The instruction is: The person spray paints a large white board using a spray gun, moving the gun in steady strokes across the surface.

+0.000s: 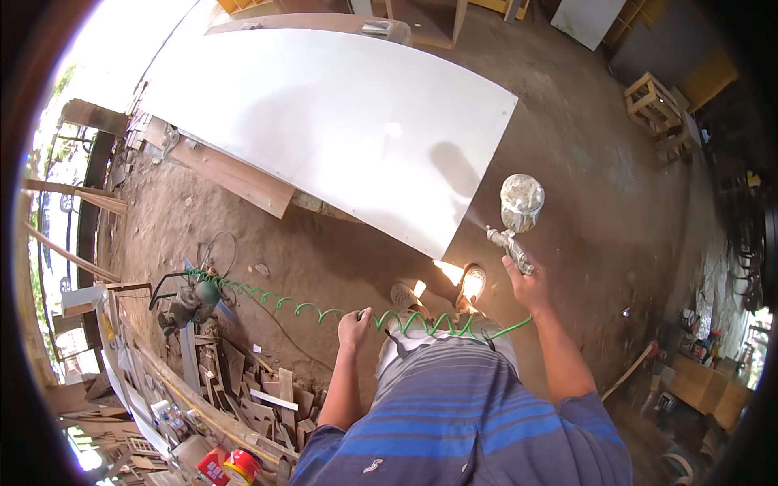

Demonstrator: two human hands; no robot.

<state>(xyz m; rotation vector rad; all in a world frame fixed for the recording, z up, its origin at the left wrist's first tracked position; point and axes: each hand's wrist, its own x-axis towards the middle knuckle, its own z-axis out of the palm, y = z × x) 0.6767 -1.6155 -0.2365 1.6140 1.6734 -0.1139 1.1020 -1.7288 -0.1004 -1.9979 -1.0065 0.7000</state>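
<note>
My right hand (528, 285) is wrapped round the handle of a metal spray gun (509, 245), held off the near right corner of a large white panel (348, 138). A paint-smeared cup (522, 198) sits on the gun, and a faint mist shows at its nozzle, which points left toward the panel. In front of my waist, my left hand (354, 328) is closed on a coiled green air hose (304, 310). That hose stretches from an air compressor (190, 301) at the left, across my body, toward my right arm. The panel lies flat, raised above the ground.
Beneath the panel's left edge juts a brown board (227, 172). Wood offcuts (259, 397) are heaped at the lower left beside red cans (235, 466). A wooden stool (653, 105) stands at the far right. Cabinets and boards line the back. The floor (583, 235) is bare earth.
</note>
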